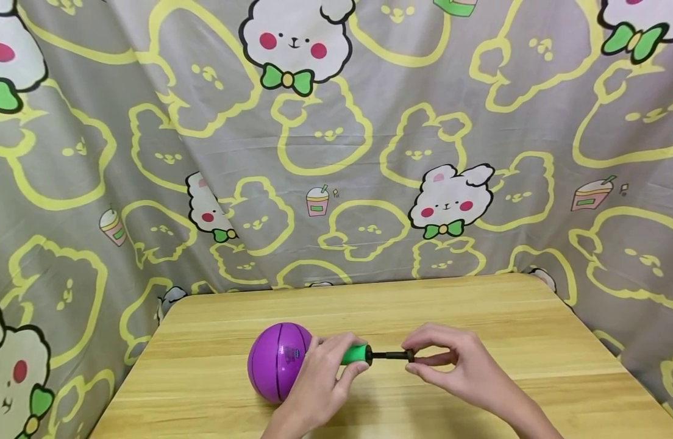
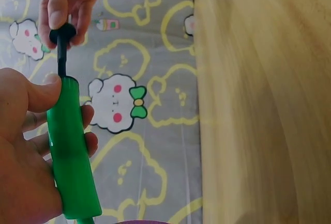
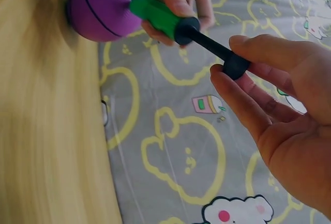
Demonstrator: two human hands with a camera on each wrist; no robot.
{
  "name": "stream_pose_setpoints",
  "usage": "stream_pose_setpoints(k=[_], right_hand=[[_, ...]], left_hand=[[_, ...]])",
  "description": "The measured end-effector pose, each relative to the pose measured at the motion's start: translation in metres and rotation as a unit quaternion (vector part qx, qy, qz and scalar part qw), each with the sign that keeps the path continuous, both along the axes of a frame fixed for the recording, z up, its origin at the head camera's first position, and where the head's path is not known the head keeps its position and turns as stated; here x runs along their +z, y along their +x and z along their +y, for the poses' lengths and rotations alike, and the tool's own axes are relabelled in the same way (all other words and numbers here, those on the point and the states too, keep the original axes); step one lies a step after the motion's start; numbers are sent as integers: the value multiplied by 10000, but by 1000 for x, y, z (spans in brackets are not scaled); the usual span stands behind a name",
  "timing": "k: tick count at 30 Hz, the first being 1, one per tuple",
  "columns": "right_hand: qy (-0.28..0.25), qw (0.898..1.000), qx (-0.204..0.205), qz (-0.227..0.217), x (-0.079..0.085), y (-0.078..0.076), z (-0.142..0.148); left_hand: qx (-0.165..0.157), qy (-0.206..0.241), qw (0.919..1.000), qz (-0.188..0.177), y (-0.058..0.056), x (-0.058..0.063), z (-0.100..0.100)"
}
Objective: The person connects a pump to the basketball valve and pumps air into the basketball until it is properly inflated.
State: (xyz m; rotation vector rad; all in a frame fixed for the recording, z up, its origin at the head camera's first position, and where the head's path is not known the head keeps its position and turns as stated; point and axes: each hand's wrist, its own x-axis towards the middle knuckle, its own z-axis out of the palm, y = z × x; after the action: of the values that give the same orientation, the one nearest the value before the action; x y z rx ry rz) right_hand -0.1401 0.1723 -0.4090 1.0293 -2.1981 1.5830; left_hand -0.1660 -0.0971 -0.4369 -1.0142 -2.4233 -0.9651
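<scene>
A small green hand pump [image 2: 72, 151] lies across the space between both hands, its black rod partly drawn out. My left hand [image 1: 321, 381] grips the green barrel, thumb on one side and fingers round the other. With thumb and fingertips my right hand [image 1: 468, 369] pinches the black knob [image 3: 235, 66] at the rod's end. The purple ball [image 1: 276, 363], marked with black lines like a basketball, rests on the table to the left of the pump. In the right wrist view the barrel's far end meets the ball's side. My left hand partly covers the ball in the head view.
The light wooden table [image 1: 216, 390] carries the ball, with its back edge beyond the hands. A grey curtain [image 1: 347, 152] printed with yellow outlines and white cartoon animals hangs behind the table and along its sides.
</scene>
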Motion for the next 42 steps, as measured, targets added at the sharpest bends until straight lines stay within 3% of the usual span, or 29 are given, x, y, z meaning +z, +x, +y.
stream_pose_setpoints(k=[6, 13, 19, 23, 42], right_hand=[[11, 9999, -164, -8, 7, 2, 14], [78, 9997, -215, -64, 17, 4, 28], [43, 9996, -249, -116, 20, 5, 32], [-55, 9993, -342, -145, 16, 3, 28], [-539, 9979, -361, 43, -17, -6, -15]], left_hand=[[133, 74, 9998, 160, -2, 1, -4], [200, 161, 9997, -25, -4, 4, -8], [209, 236, 9994, 126, -4, 4, -6], [255, 320, 9988, 283, -4, 2, -4], [220, 102, 9996, 155, 5, -5, 9]])
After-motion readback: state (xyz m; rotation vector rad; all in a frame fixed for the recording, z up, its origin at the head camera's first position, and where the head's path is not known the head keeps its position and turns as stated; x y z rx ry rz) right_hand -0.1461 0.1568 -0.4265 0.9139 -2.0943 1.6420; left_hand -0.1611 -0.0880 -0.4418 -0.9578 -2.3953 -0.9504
